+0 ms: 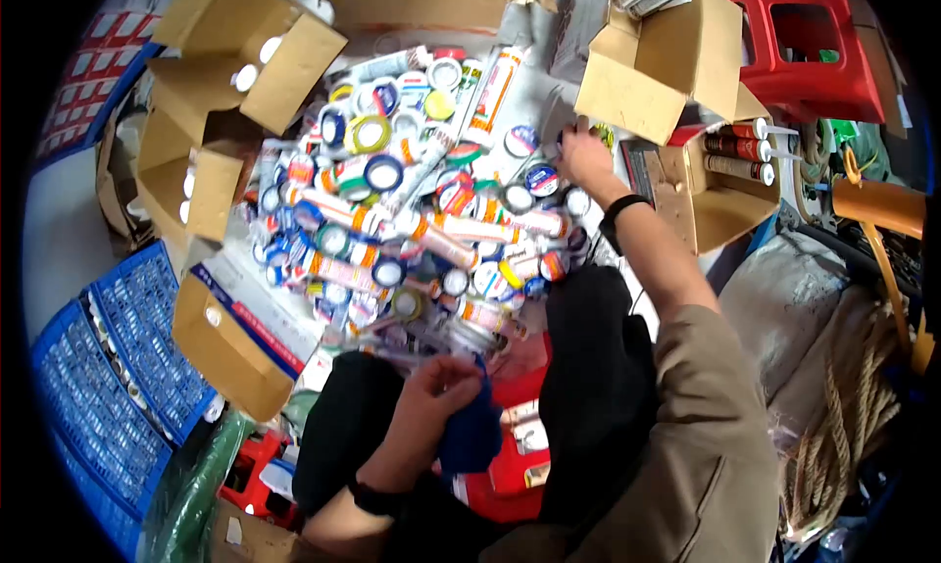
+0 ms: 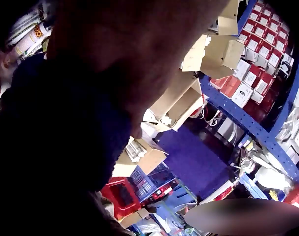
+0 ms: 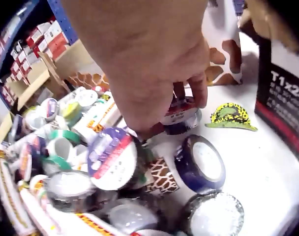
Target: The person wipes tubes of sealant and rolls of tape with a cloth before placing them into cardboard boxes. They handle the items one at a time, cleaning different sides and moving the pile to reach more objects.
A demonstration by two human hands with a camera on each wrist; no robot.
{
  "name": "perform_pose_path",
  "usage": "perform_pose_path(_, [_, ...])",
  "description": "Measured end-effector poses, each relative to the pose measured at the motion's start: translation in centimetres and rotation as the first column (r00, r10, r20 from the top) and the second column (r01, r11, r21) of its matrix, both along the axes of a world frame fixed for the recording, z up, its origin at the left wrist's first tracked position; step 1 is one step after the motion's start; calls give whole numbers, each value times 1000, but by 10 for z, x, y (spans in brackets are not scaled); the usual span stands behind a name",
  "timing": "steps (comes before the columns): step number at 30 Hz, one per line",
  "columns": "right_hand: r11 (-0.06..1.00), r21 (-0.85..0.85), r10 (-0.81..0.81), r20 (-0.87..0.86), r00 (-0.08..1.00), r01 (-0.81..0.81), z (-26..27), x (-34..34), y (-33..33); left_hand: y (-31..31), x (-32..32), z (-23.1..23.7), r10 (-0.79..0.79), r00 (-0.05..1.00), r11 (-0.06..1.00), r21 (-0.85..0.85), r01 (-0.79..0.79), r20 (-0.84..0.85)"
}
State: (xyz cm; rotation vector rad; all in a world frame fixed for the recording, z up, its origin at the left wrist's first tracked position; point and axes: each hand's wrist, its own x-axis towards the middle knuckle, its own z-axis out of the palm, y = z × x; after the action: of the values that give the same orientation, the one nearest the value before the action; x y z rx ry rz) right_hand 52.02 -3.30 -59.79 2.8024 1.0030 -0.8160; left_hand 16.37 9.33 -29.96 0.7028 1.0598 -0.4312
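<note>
My right hand (image 1: 586, 159) reaches to the far right edge of a large heap of tape rolls (image 1: 382, 171) and printed tubes (image 1: 456, 228). In the right wrist view its fingers grip a dark tape roll (image 3: 181, 118) with a red and white label, low over the white surface. A blue tape roll (image 3: 200, 163) and a purple-labelled roll (image 3: 112, 158) lie close by. My left hand (image 1: 426, 411) is near my knee, thumb and fingers drawn together on a dark blue cloth (image 1: 472, 431) that hangs below it. Its palm is hidden.
Open cardboard boxes stand around the heap, at the left (image 1: 245, 53) and right (image 1: 667, 63). One box holds several sealant tubes (image 1: 740, 151). A red plastic stool (image 1: 809, 53) is at the back right; blue crates (image 1: 127, 338) stand left.
</note>
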Motion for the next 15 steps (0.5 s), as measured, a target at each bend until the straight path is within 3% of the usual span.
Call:
perform_pose_path(2, [979, 63, 189, 64, 980, -192, 61, -17, -17, 7, 8, 18, 82, 996, 992, -97, -80, 24])
perform_pose_path(4, [986, 73, 147, 61, 987, -151, 129, -27, -29, 11, 9, 32, 95, 986, 995, -31, -92, 139])
perform_pose_path(6, [959, 283, 6, 24, 1000, -13, 205, -35, -48, 14, 5, 34, 266, 940, 964, -39, -263, 214])
perform_pose_path(8, [858, 467, -100, -254, 962, 212, 284, -45, -64, 18, 9, 50, 377, 884, 924, -46, -379, 276])
perform_pose_path(9, [765, 510, -132, -474, 871, 394, 324, -54, -72, 14, 3, 40, 503, 816, 863, -120, -491, 283])
perform_pose_path(10, [653, 504, -119, -669, 733, 566, 364, -64, -79, 10, 5, 60, 579, 745, 815, -210, -540, 330])
perform_pose_path(11, [530, 494, -3, -811, 584, 689, 400, -79, -83, 7, 8, 80, 596, 699, 800, -216, -560, 395])
perform_pose_path(12, [434, 434, -1, -876, 482, 790, 447, -105, -74, 0, 7, 103, 612, 651, 782, -222, -582, 450])
perform_pose_path(14, [471, 521, 208, -850, 485, 712, 476, -129, -90, -18, 4, 150, 590, 523, 762, -209, -613, 615])
perform_pose_path(15, [476, 598, 269, -797, 541, 645, 507, -156, -84, -37, 5, 186, 542, 422, 749, -190, -635, 727])
